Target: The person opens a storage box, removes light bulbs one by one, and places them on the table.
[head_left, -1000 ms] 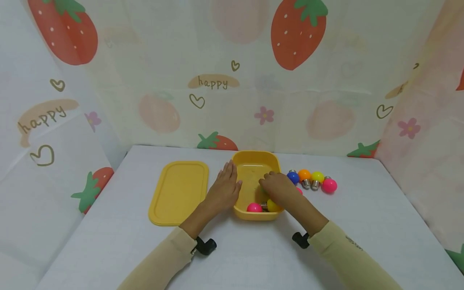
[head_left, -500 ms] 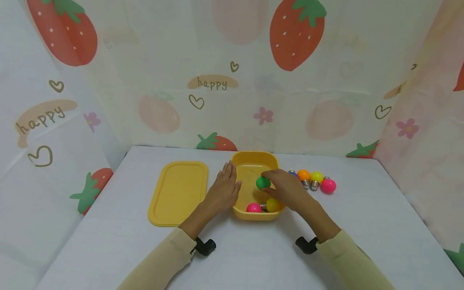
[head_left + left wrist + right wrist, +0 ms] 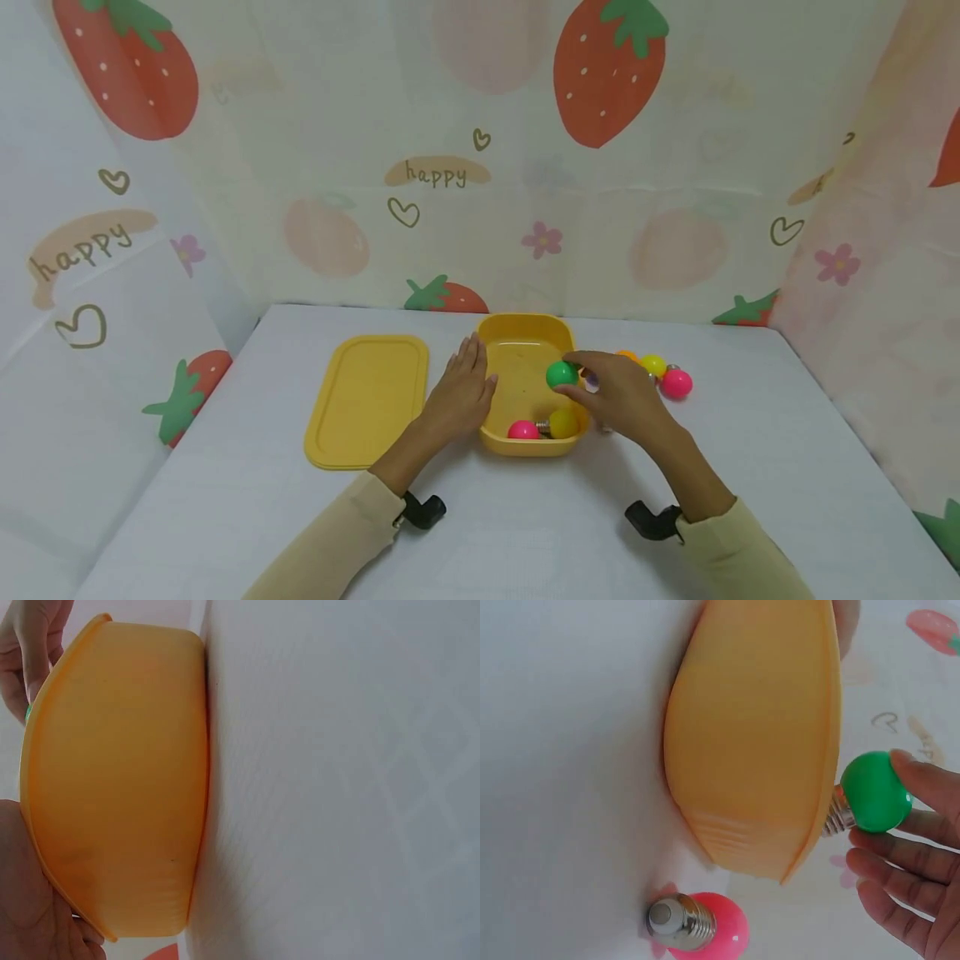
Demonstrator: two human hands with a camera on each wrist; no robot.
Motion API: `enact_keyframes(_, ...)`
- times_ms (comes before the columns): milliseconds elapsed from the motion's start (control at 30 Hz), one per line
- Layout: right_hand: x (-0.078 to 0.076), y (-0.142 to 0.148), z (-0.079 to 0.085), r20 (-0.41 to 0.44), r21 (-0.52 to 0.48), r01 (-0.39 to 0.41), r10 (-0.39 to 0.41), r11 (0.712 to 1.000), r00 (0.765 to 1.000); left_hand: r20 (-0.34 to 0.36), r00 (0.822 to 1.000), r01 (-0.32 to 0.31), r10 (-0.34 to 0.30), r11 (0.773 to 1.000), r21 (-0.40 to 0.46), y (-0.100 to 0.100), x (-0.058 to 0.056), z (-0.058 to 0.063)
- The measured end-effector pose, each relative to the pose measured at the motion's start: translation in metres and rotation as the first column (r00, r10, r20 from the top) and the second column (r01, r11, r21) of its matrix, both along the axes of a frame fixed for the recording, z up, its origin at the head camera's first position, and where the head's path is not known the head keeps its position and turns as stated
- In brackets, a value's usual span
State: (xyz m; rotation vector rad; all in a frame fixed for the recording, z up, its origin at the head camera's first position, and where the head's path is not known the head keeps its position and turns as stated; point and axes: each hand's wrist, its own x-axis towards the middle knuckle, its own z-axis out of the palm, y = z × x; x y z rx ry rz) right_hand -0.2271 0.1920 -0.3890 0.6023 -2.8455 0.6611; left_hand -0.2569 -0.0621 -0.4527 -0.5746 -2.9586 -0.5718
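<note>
My right hand (image 3: 624, 396) pinches a green light bulb (image 3: 561, 375) by its round globe between thumb and fingers, over the right rim of a yellow plastic box (image 3: 527, 448). In the right wrist view the metal screw base of the green bulb (image 3: 877, 792) points toward the box's rim. My left hand (image 3: 459, 392) rests against the box's left side with straight fingers. Inside the box, at its near end, lie a pink bulb (image 3: 522, 430) and a yellow bulb (image 3: 564, 423).
A yellow lid (image 3: 367, 400) lies flat left of the box. On the table to the right are an orange bulb (image 3: 627, 356), a yellow bulb (image 3: 654, 365) and a pink bulb (image 3: 677, 384), partly behind the right hand. Another pink bulb (image 3: 731, 924) lies close beside the box.
My right hand has lifted the green bulb from inside the box and carried it right to the rim. The left hand keeps its place on the box.
</note>
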Motion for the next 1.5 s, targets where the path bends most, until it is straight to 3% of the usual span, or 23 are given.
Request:
enact_keyframes(500,0.008,0.039,-0.002,-0.031,-0.195,-0.032,0.027,0.98,0.999,0.004,1.0,0.008,-0.008,1.0,-0.004,0.0,0.003,0.001)
enact_keyframes(767,0.008,0.053,0.002,-0.078,-0.217,-0.006,-0.011,0.976,0.997,0.026,1.0,0.005,-0.005,1.0,-0.009,0.001,0.003,0.002)
enact_keyframes(1167,-0.002,0.08,0.01,0.11,-0.241,0.124,-0.1,0.963,0.989,0.014,1.0,0.003,-0.003,1.0,0.014,0.0,-0.002,0.004)
enact_keyframes(1500,-0.007,0.098,0.0,0.28,-0.181,0.238,-0.182,0.954,0.942,0.032,0.999,-0.005,0.005,1.0,0.01,0.001,-0.002,0.0)
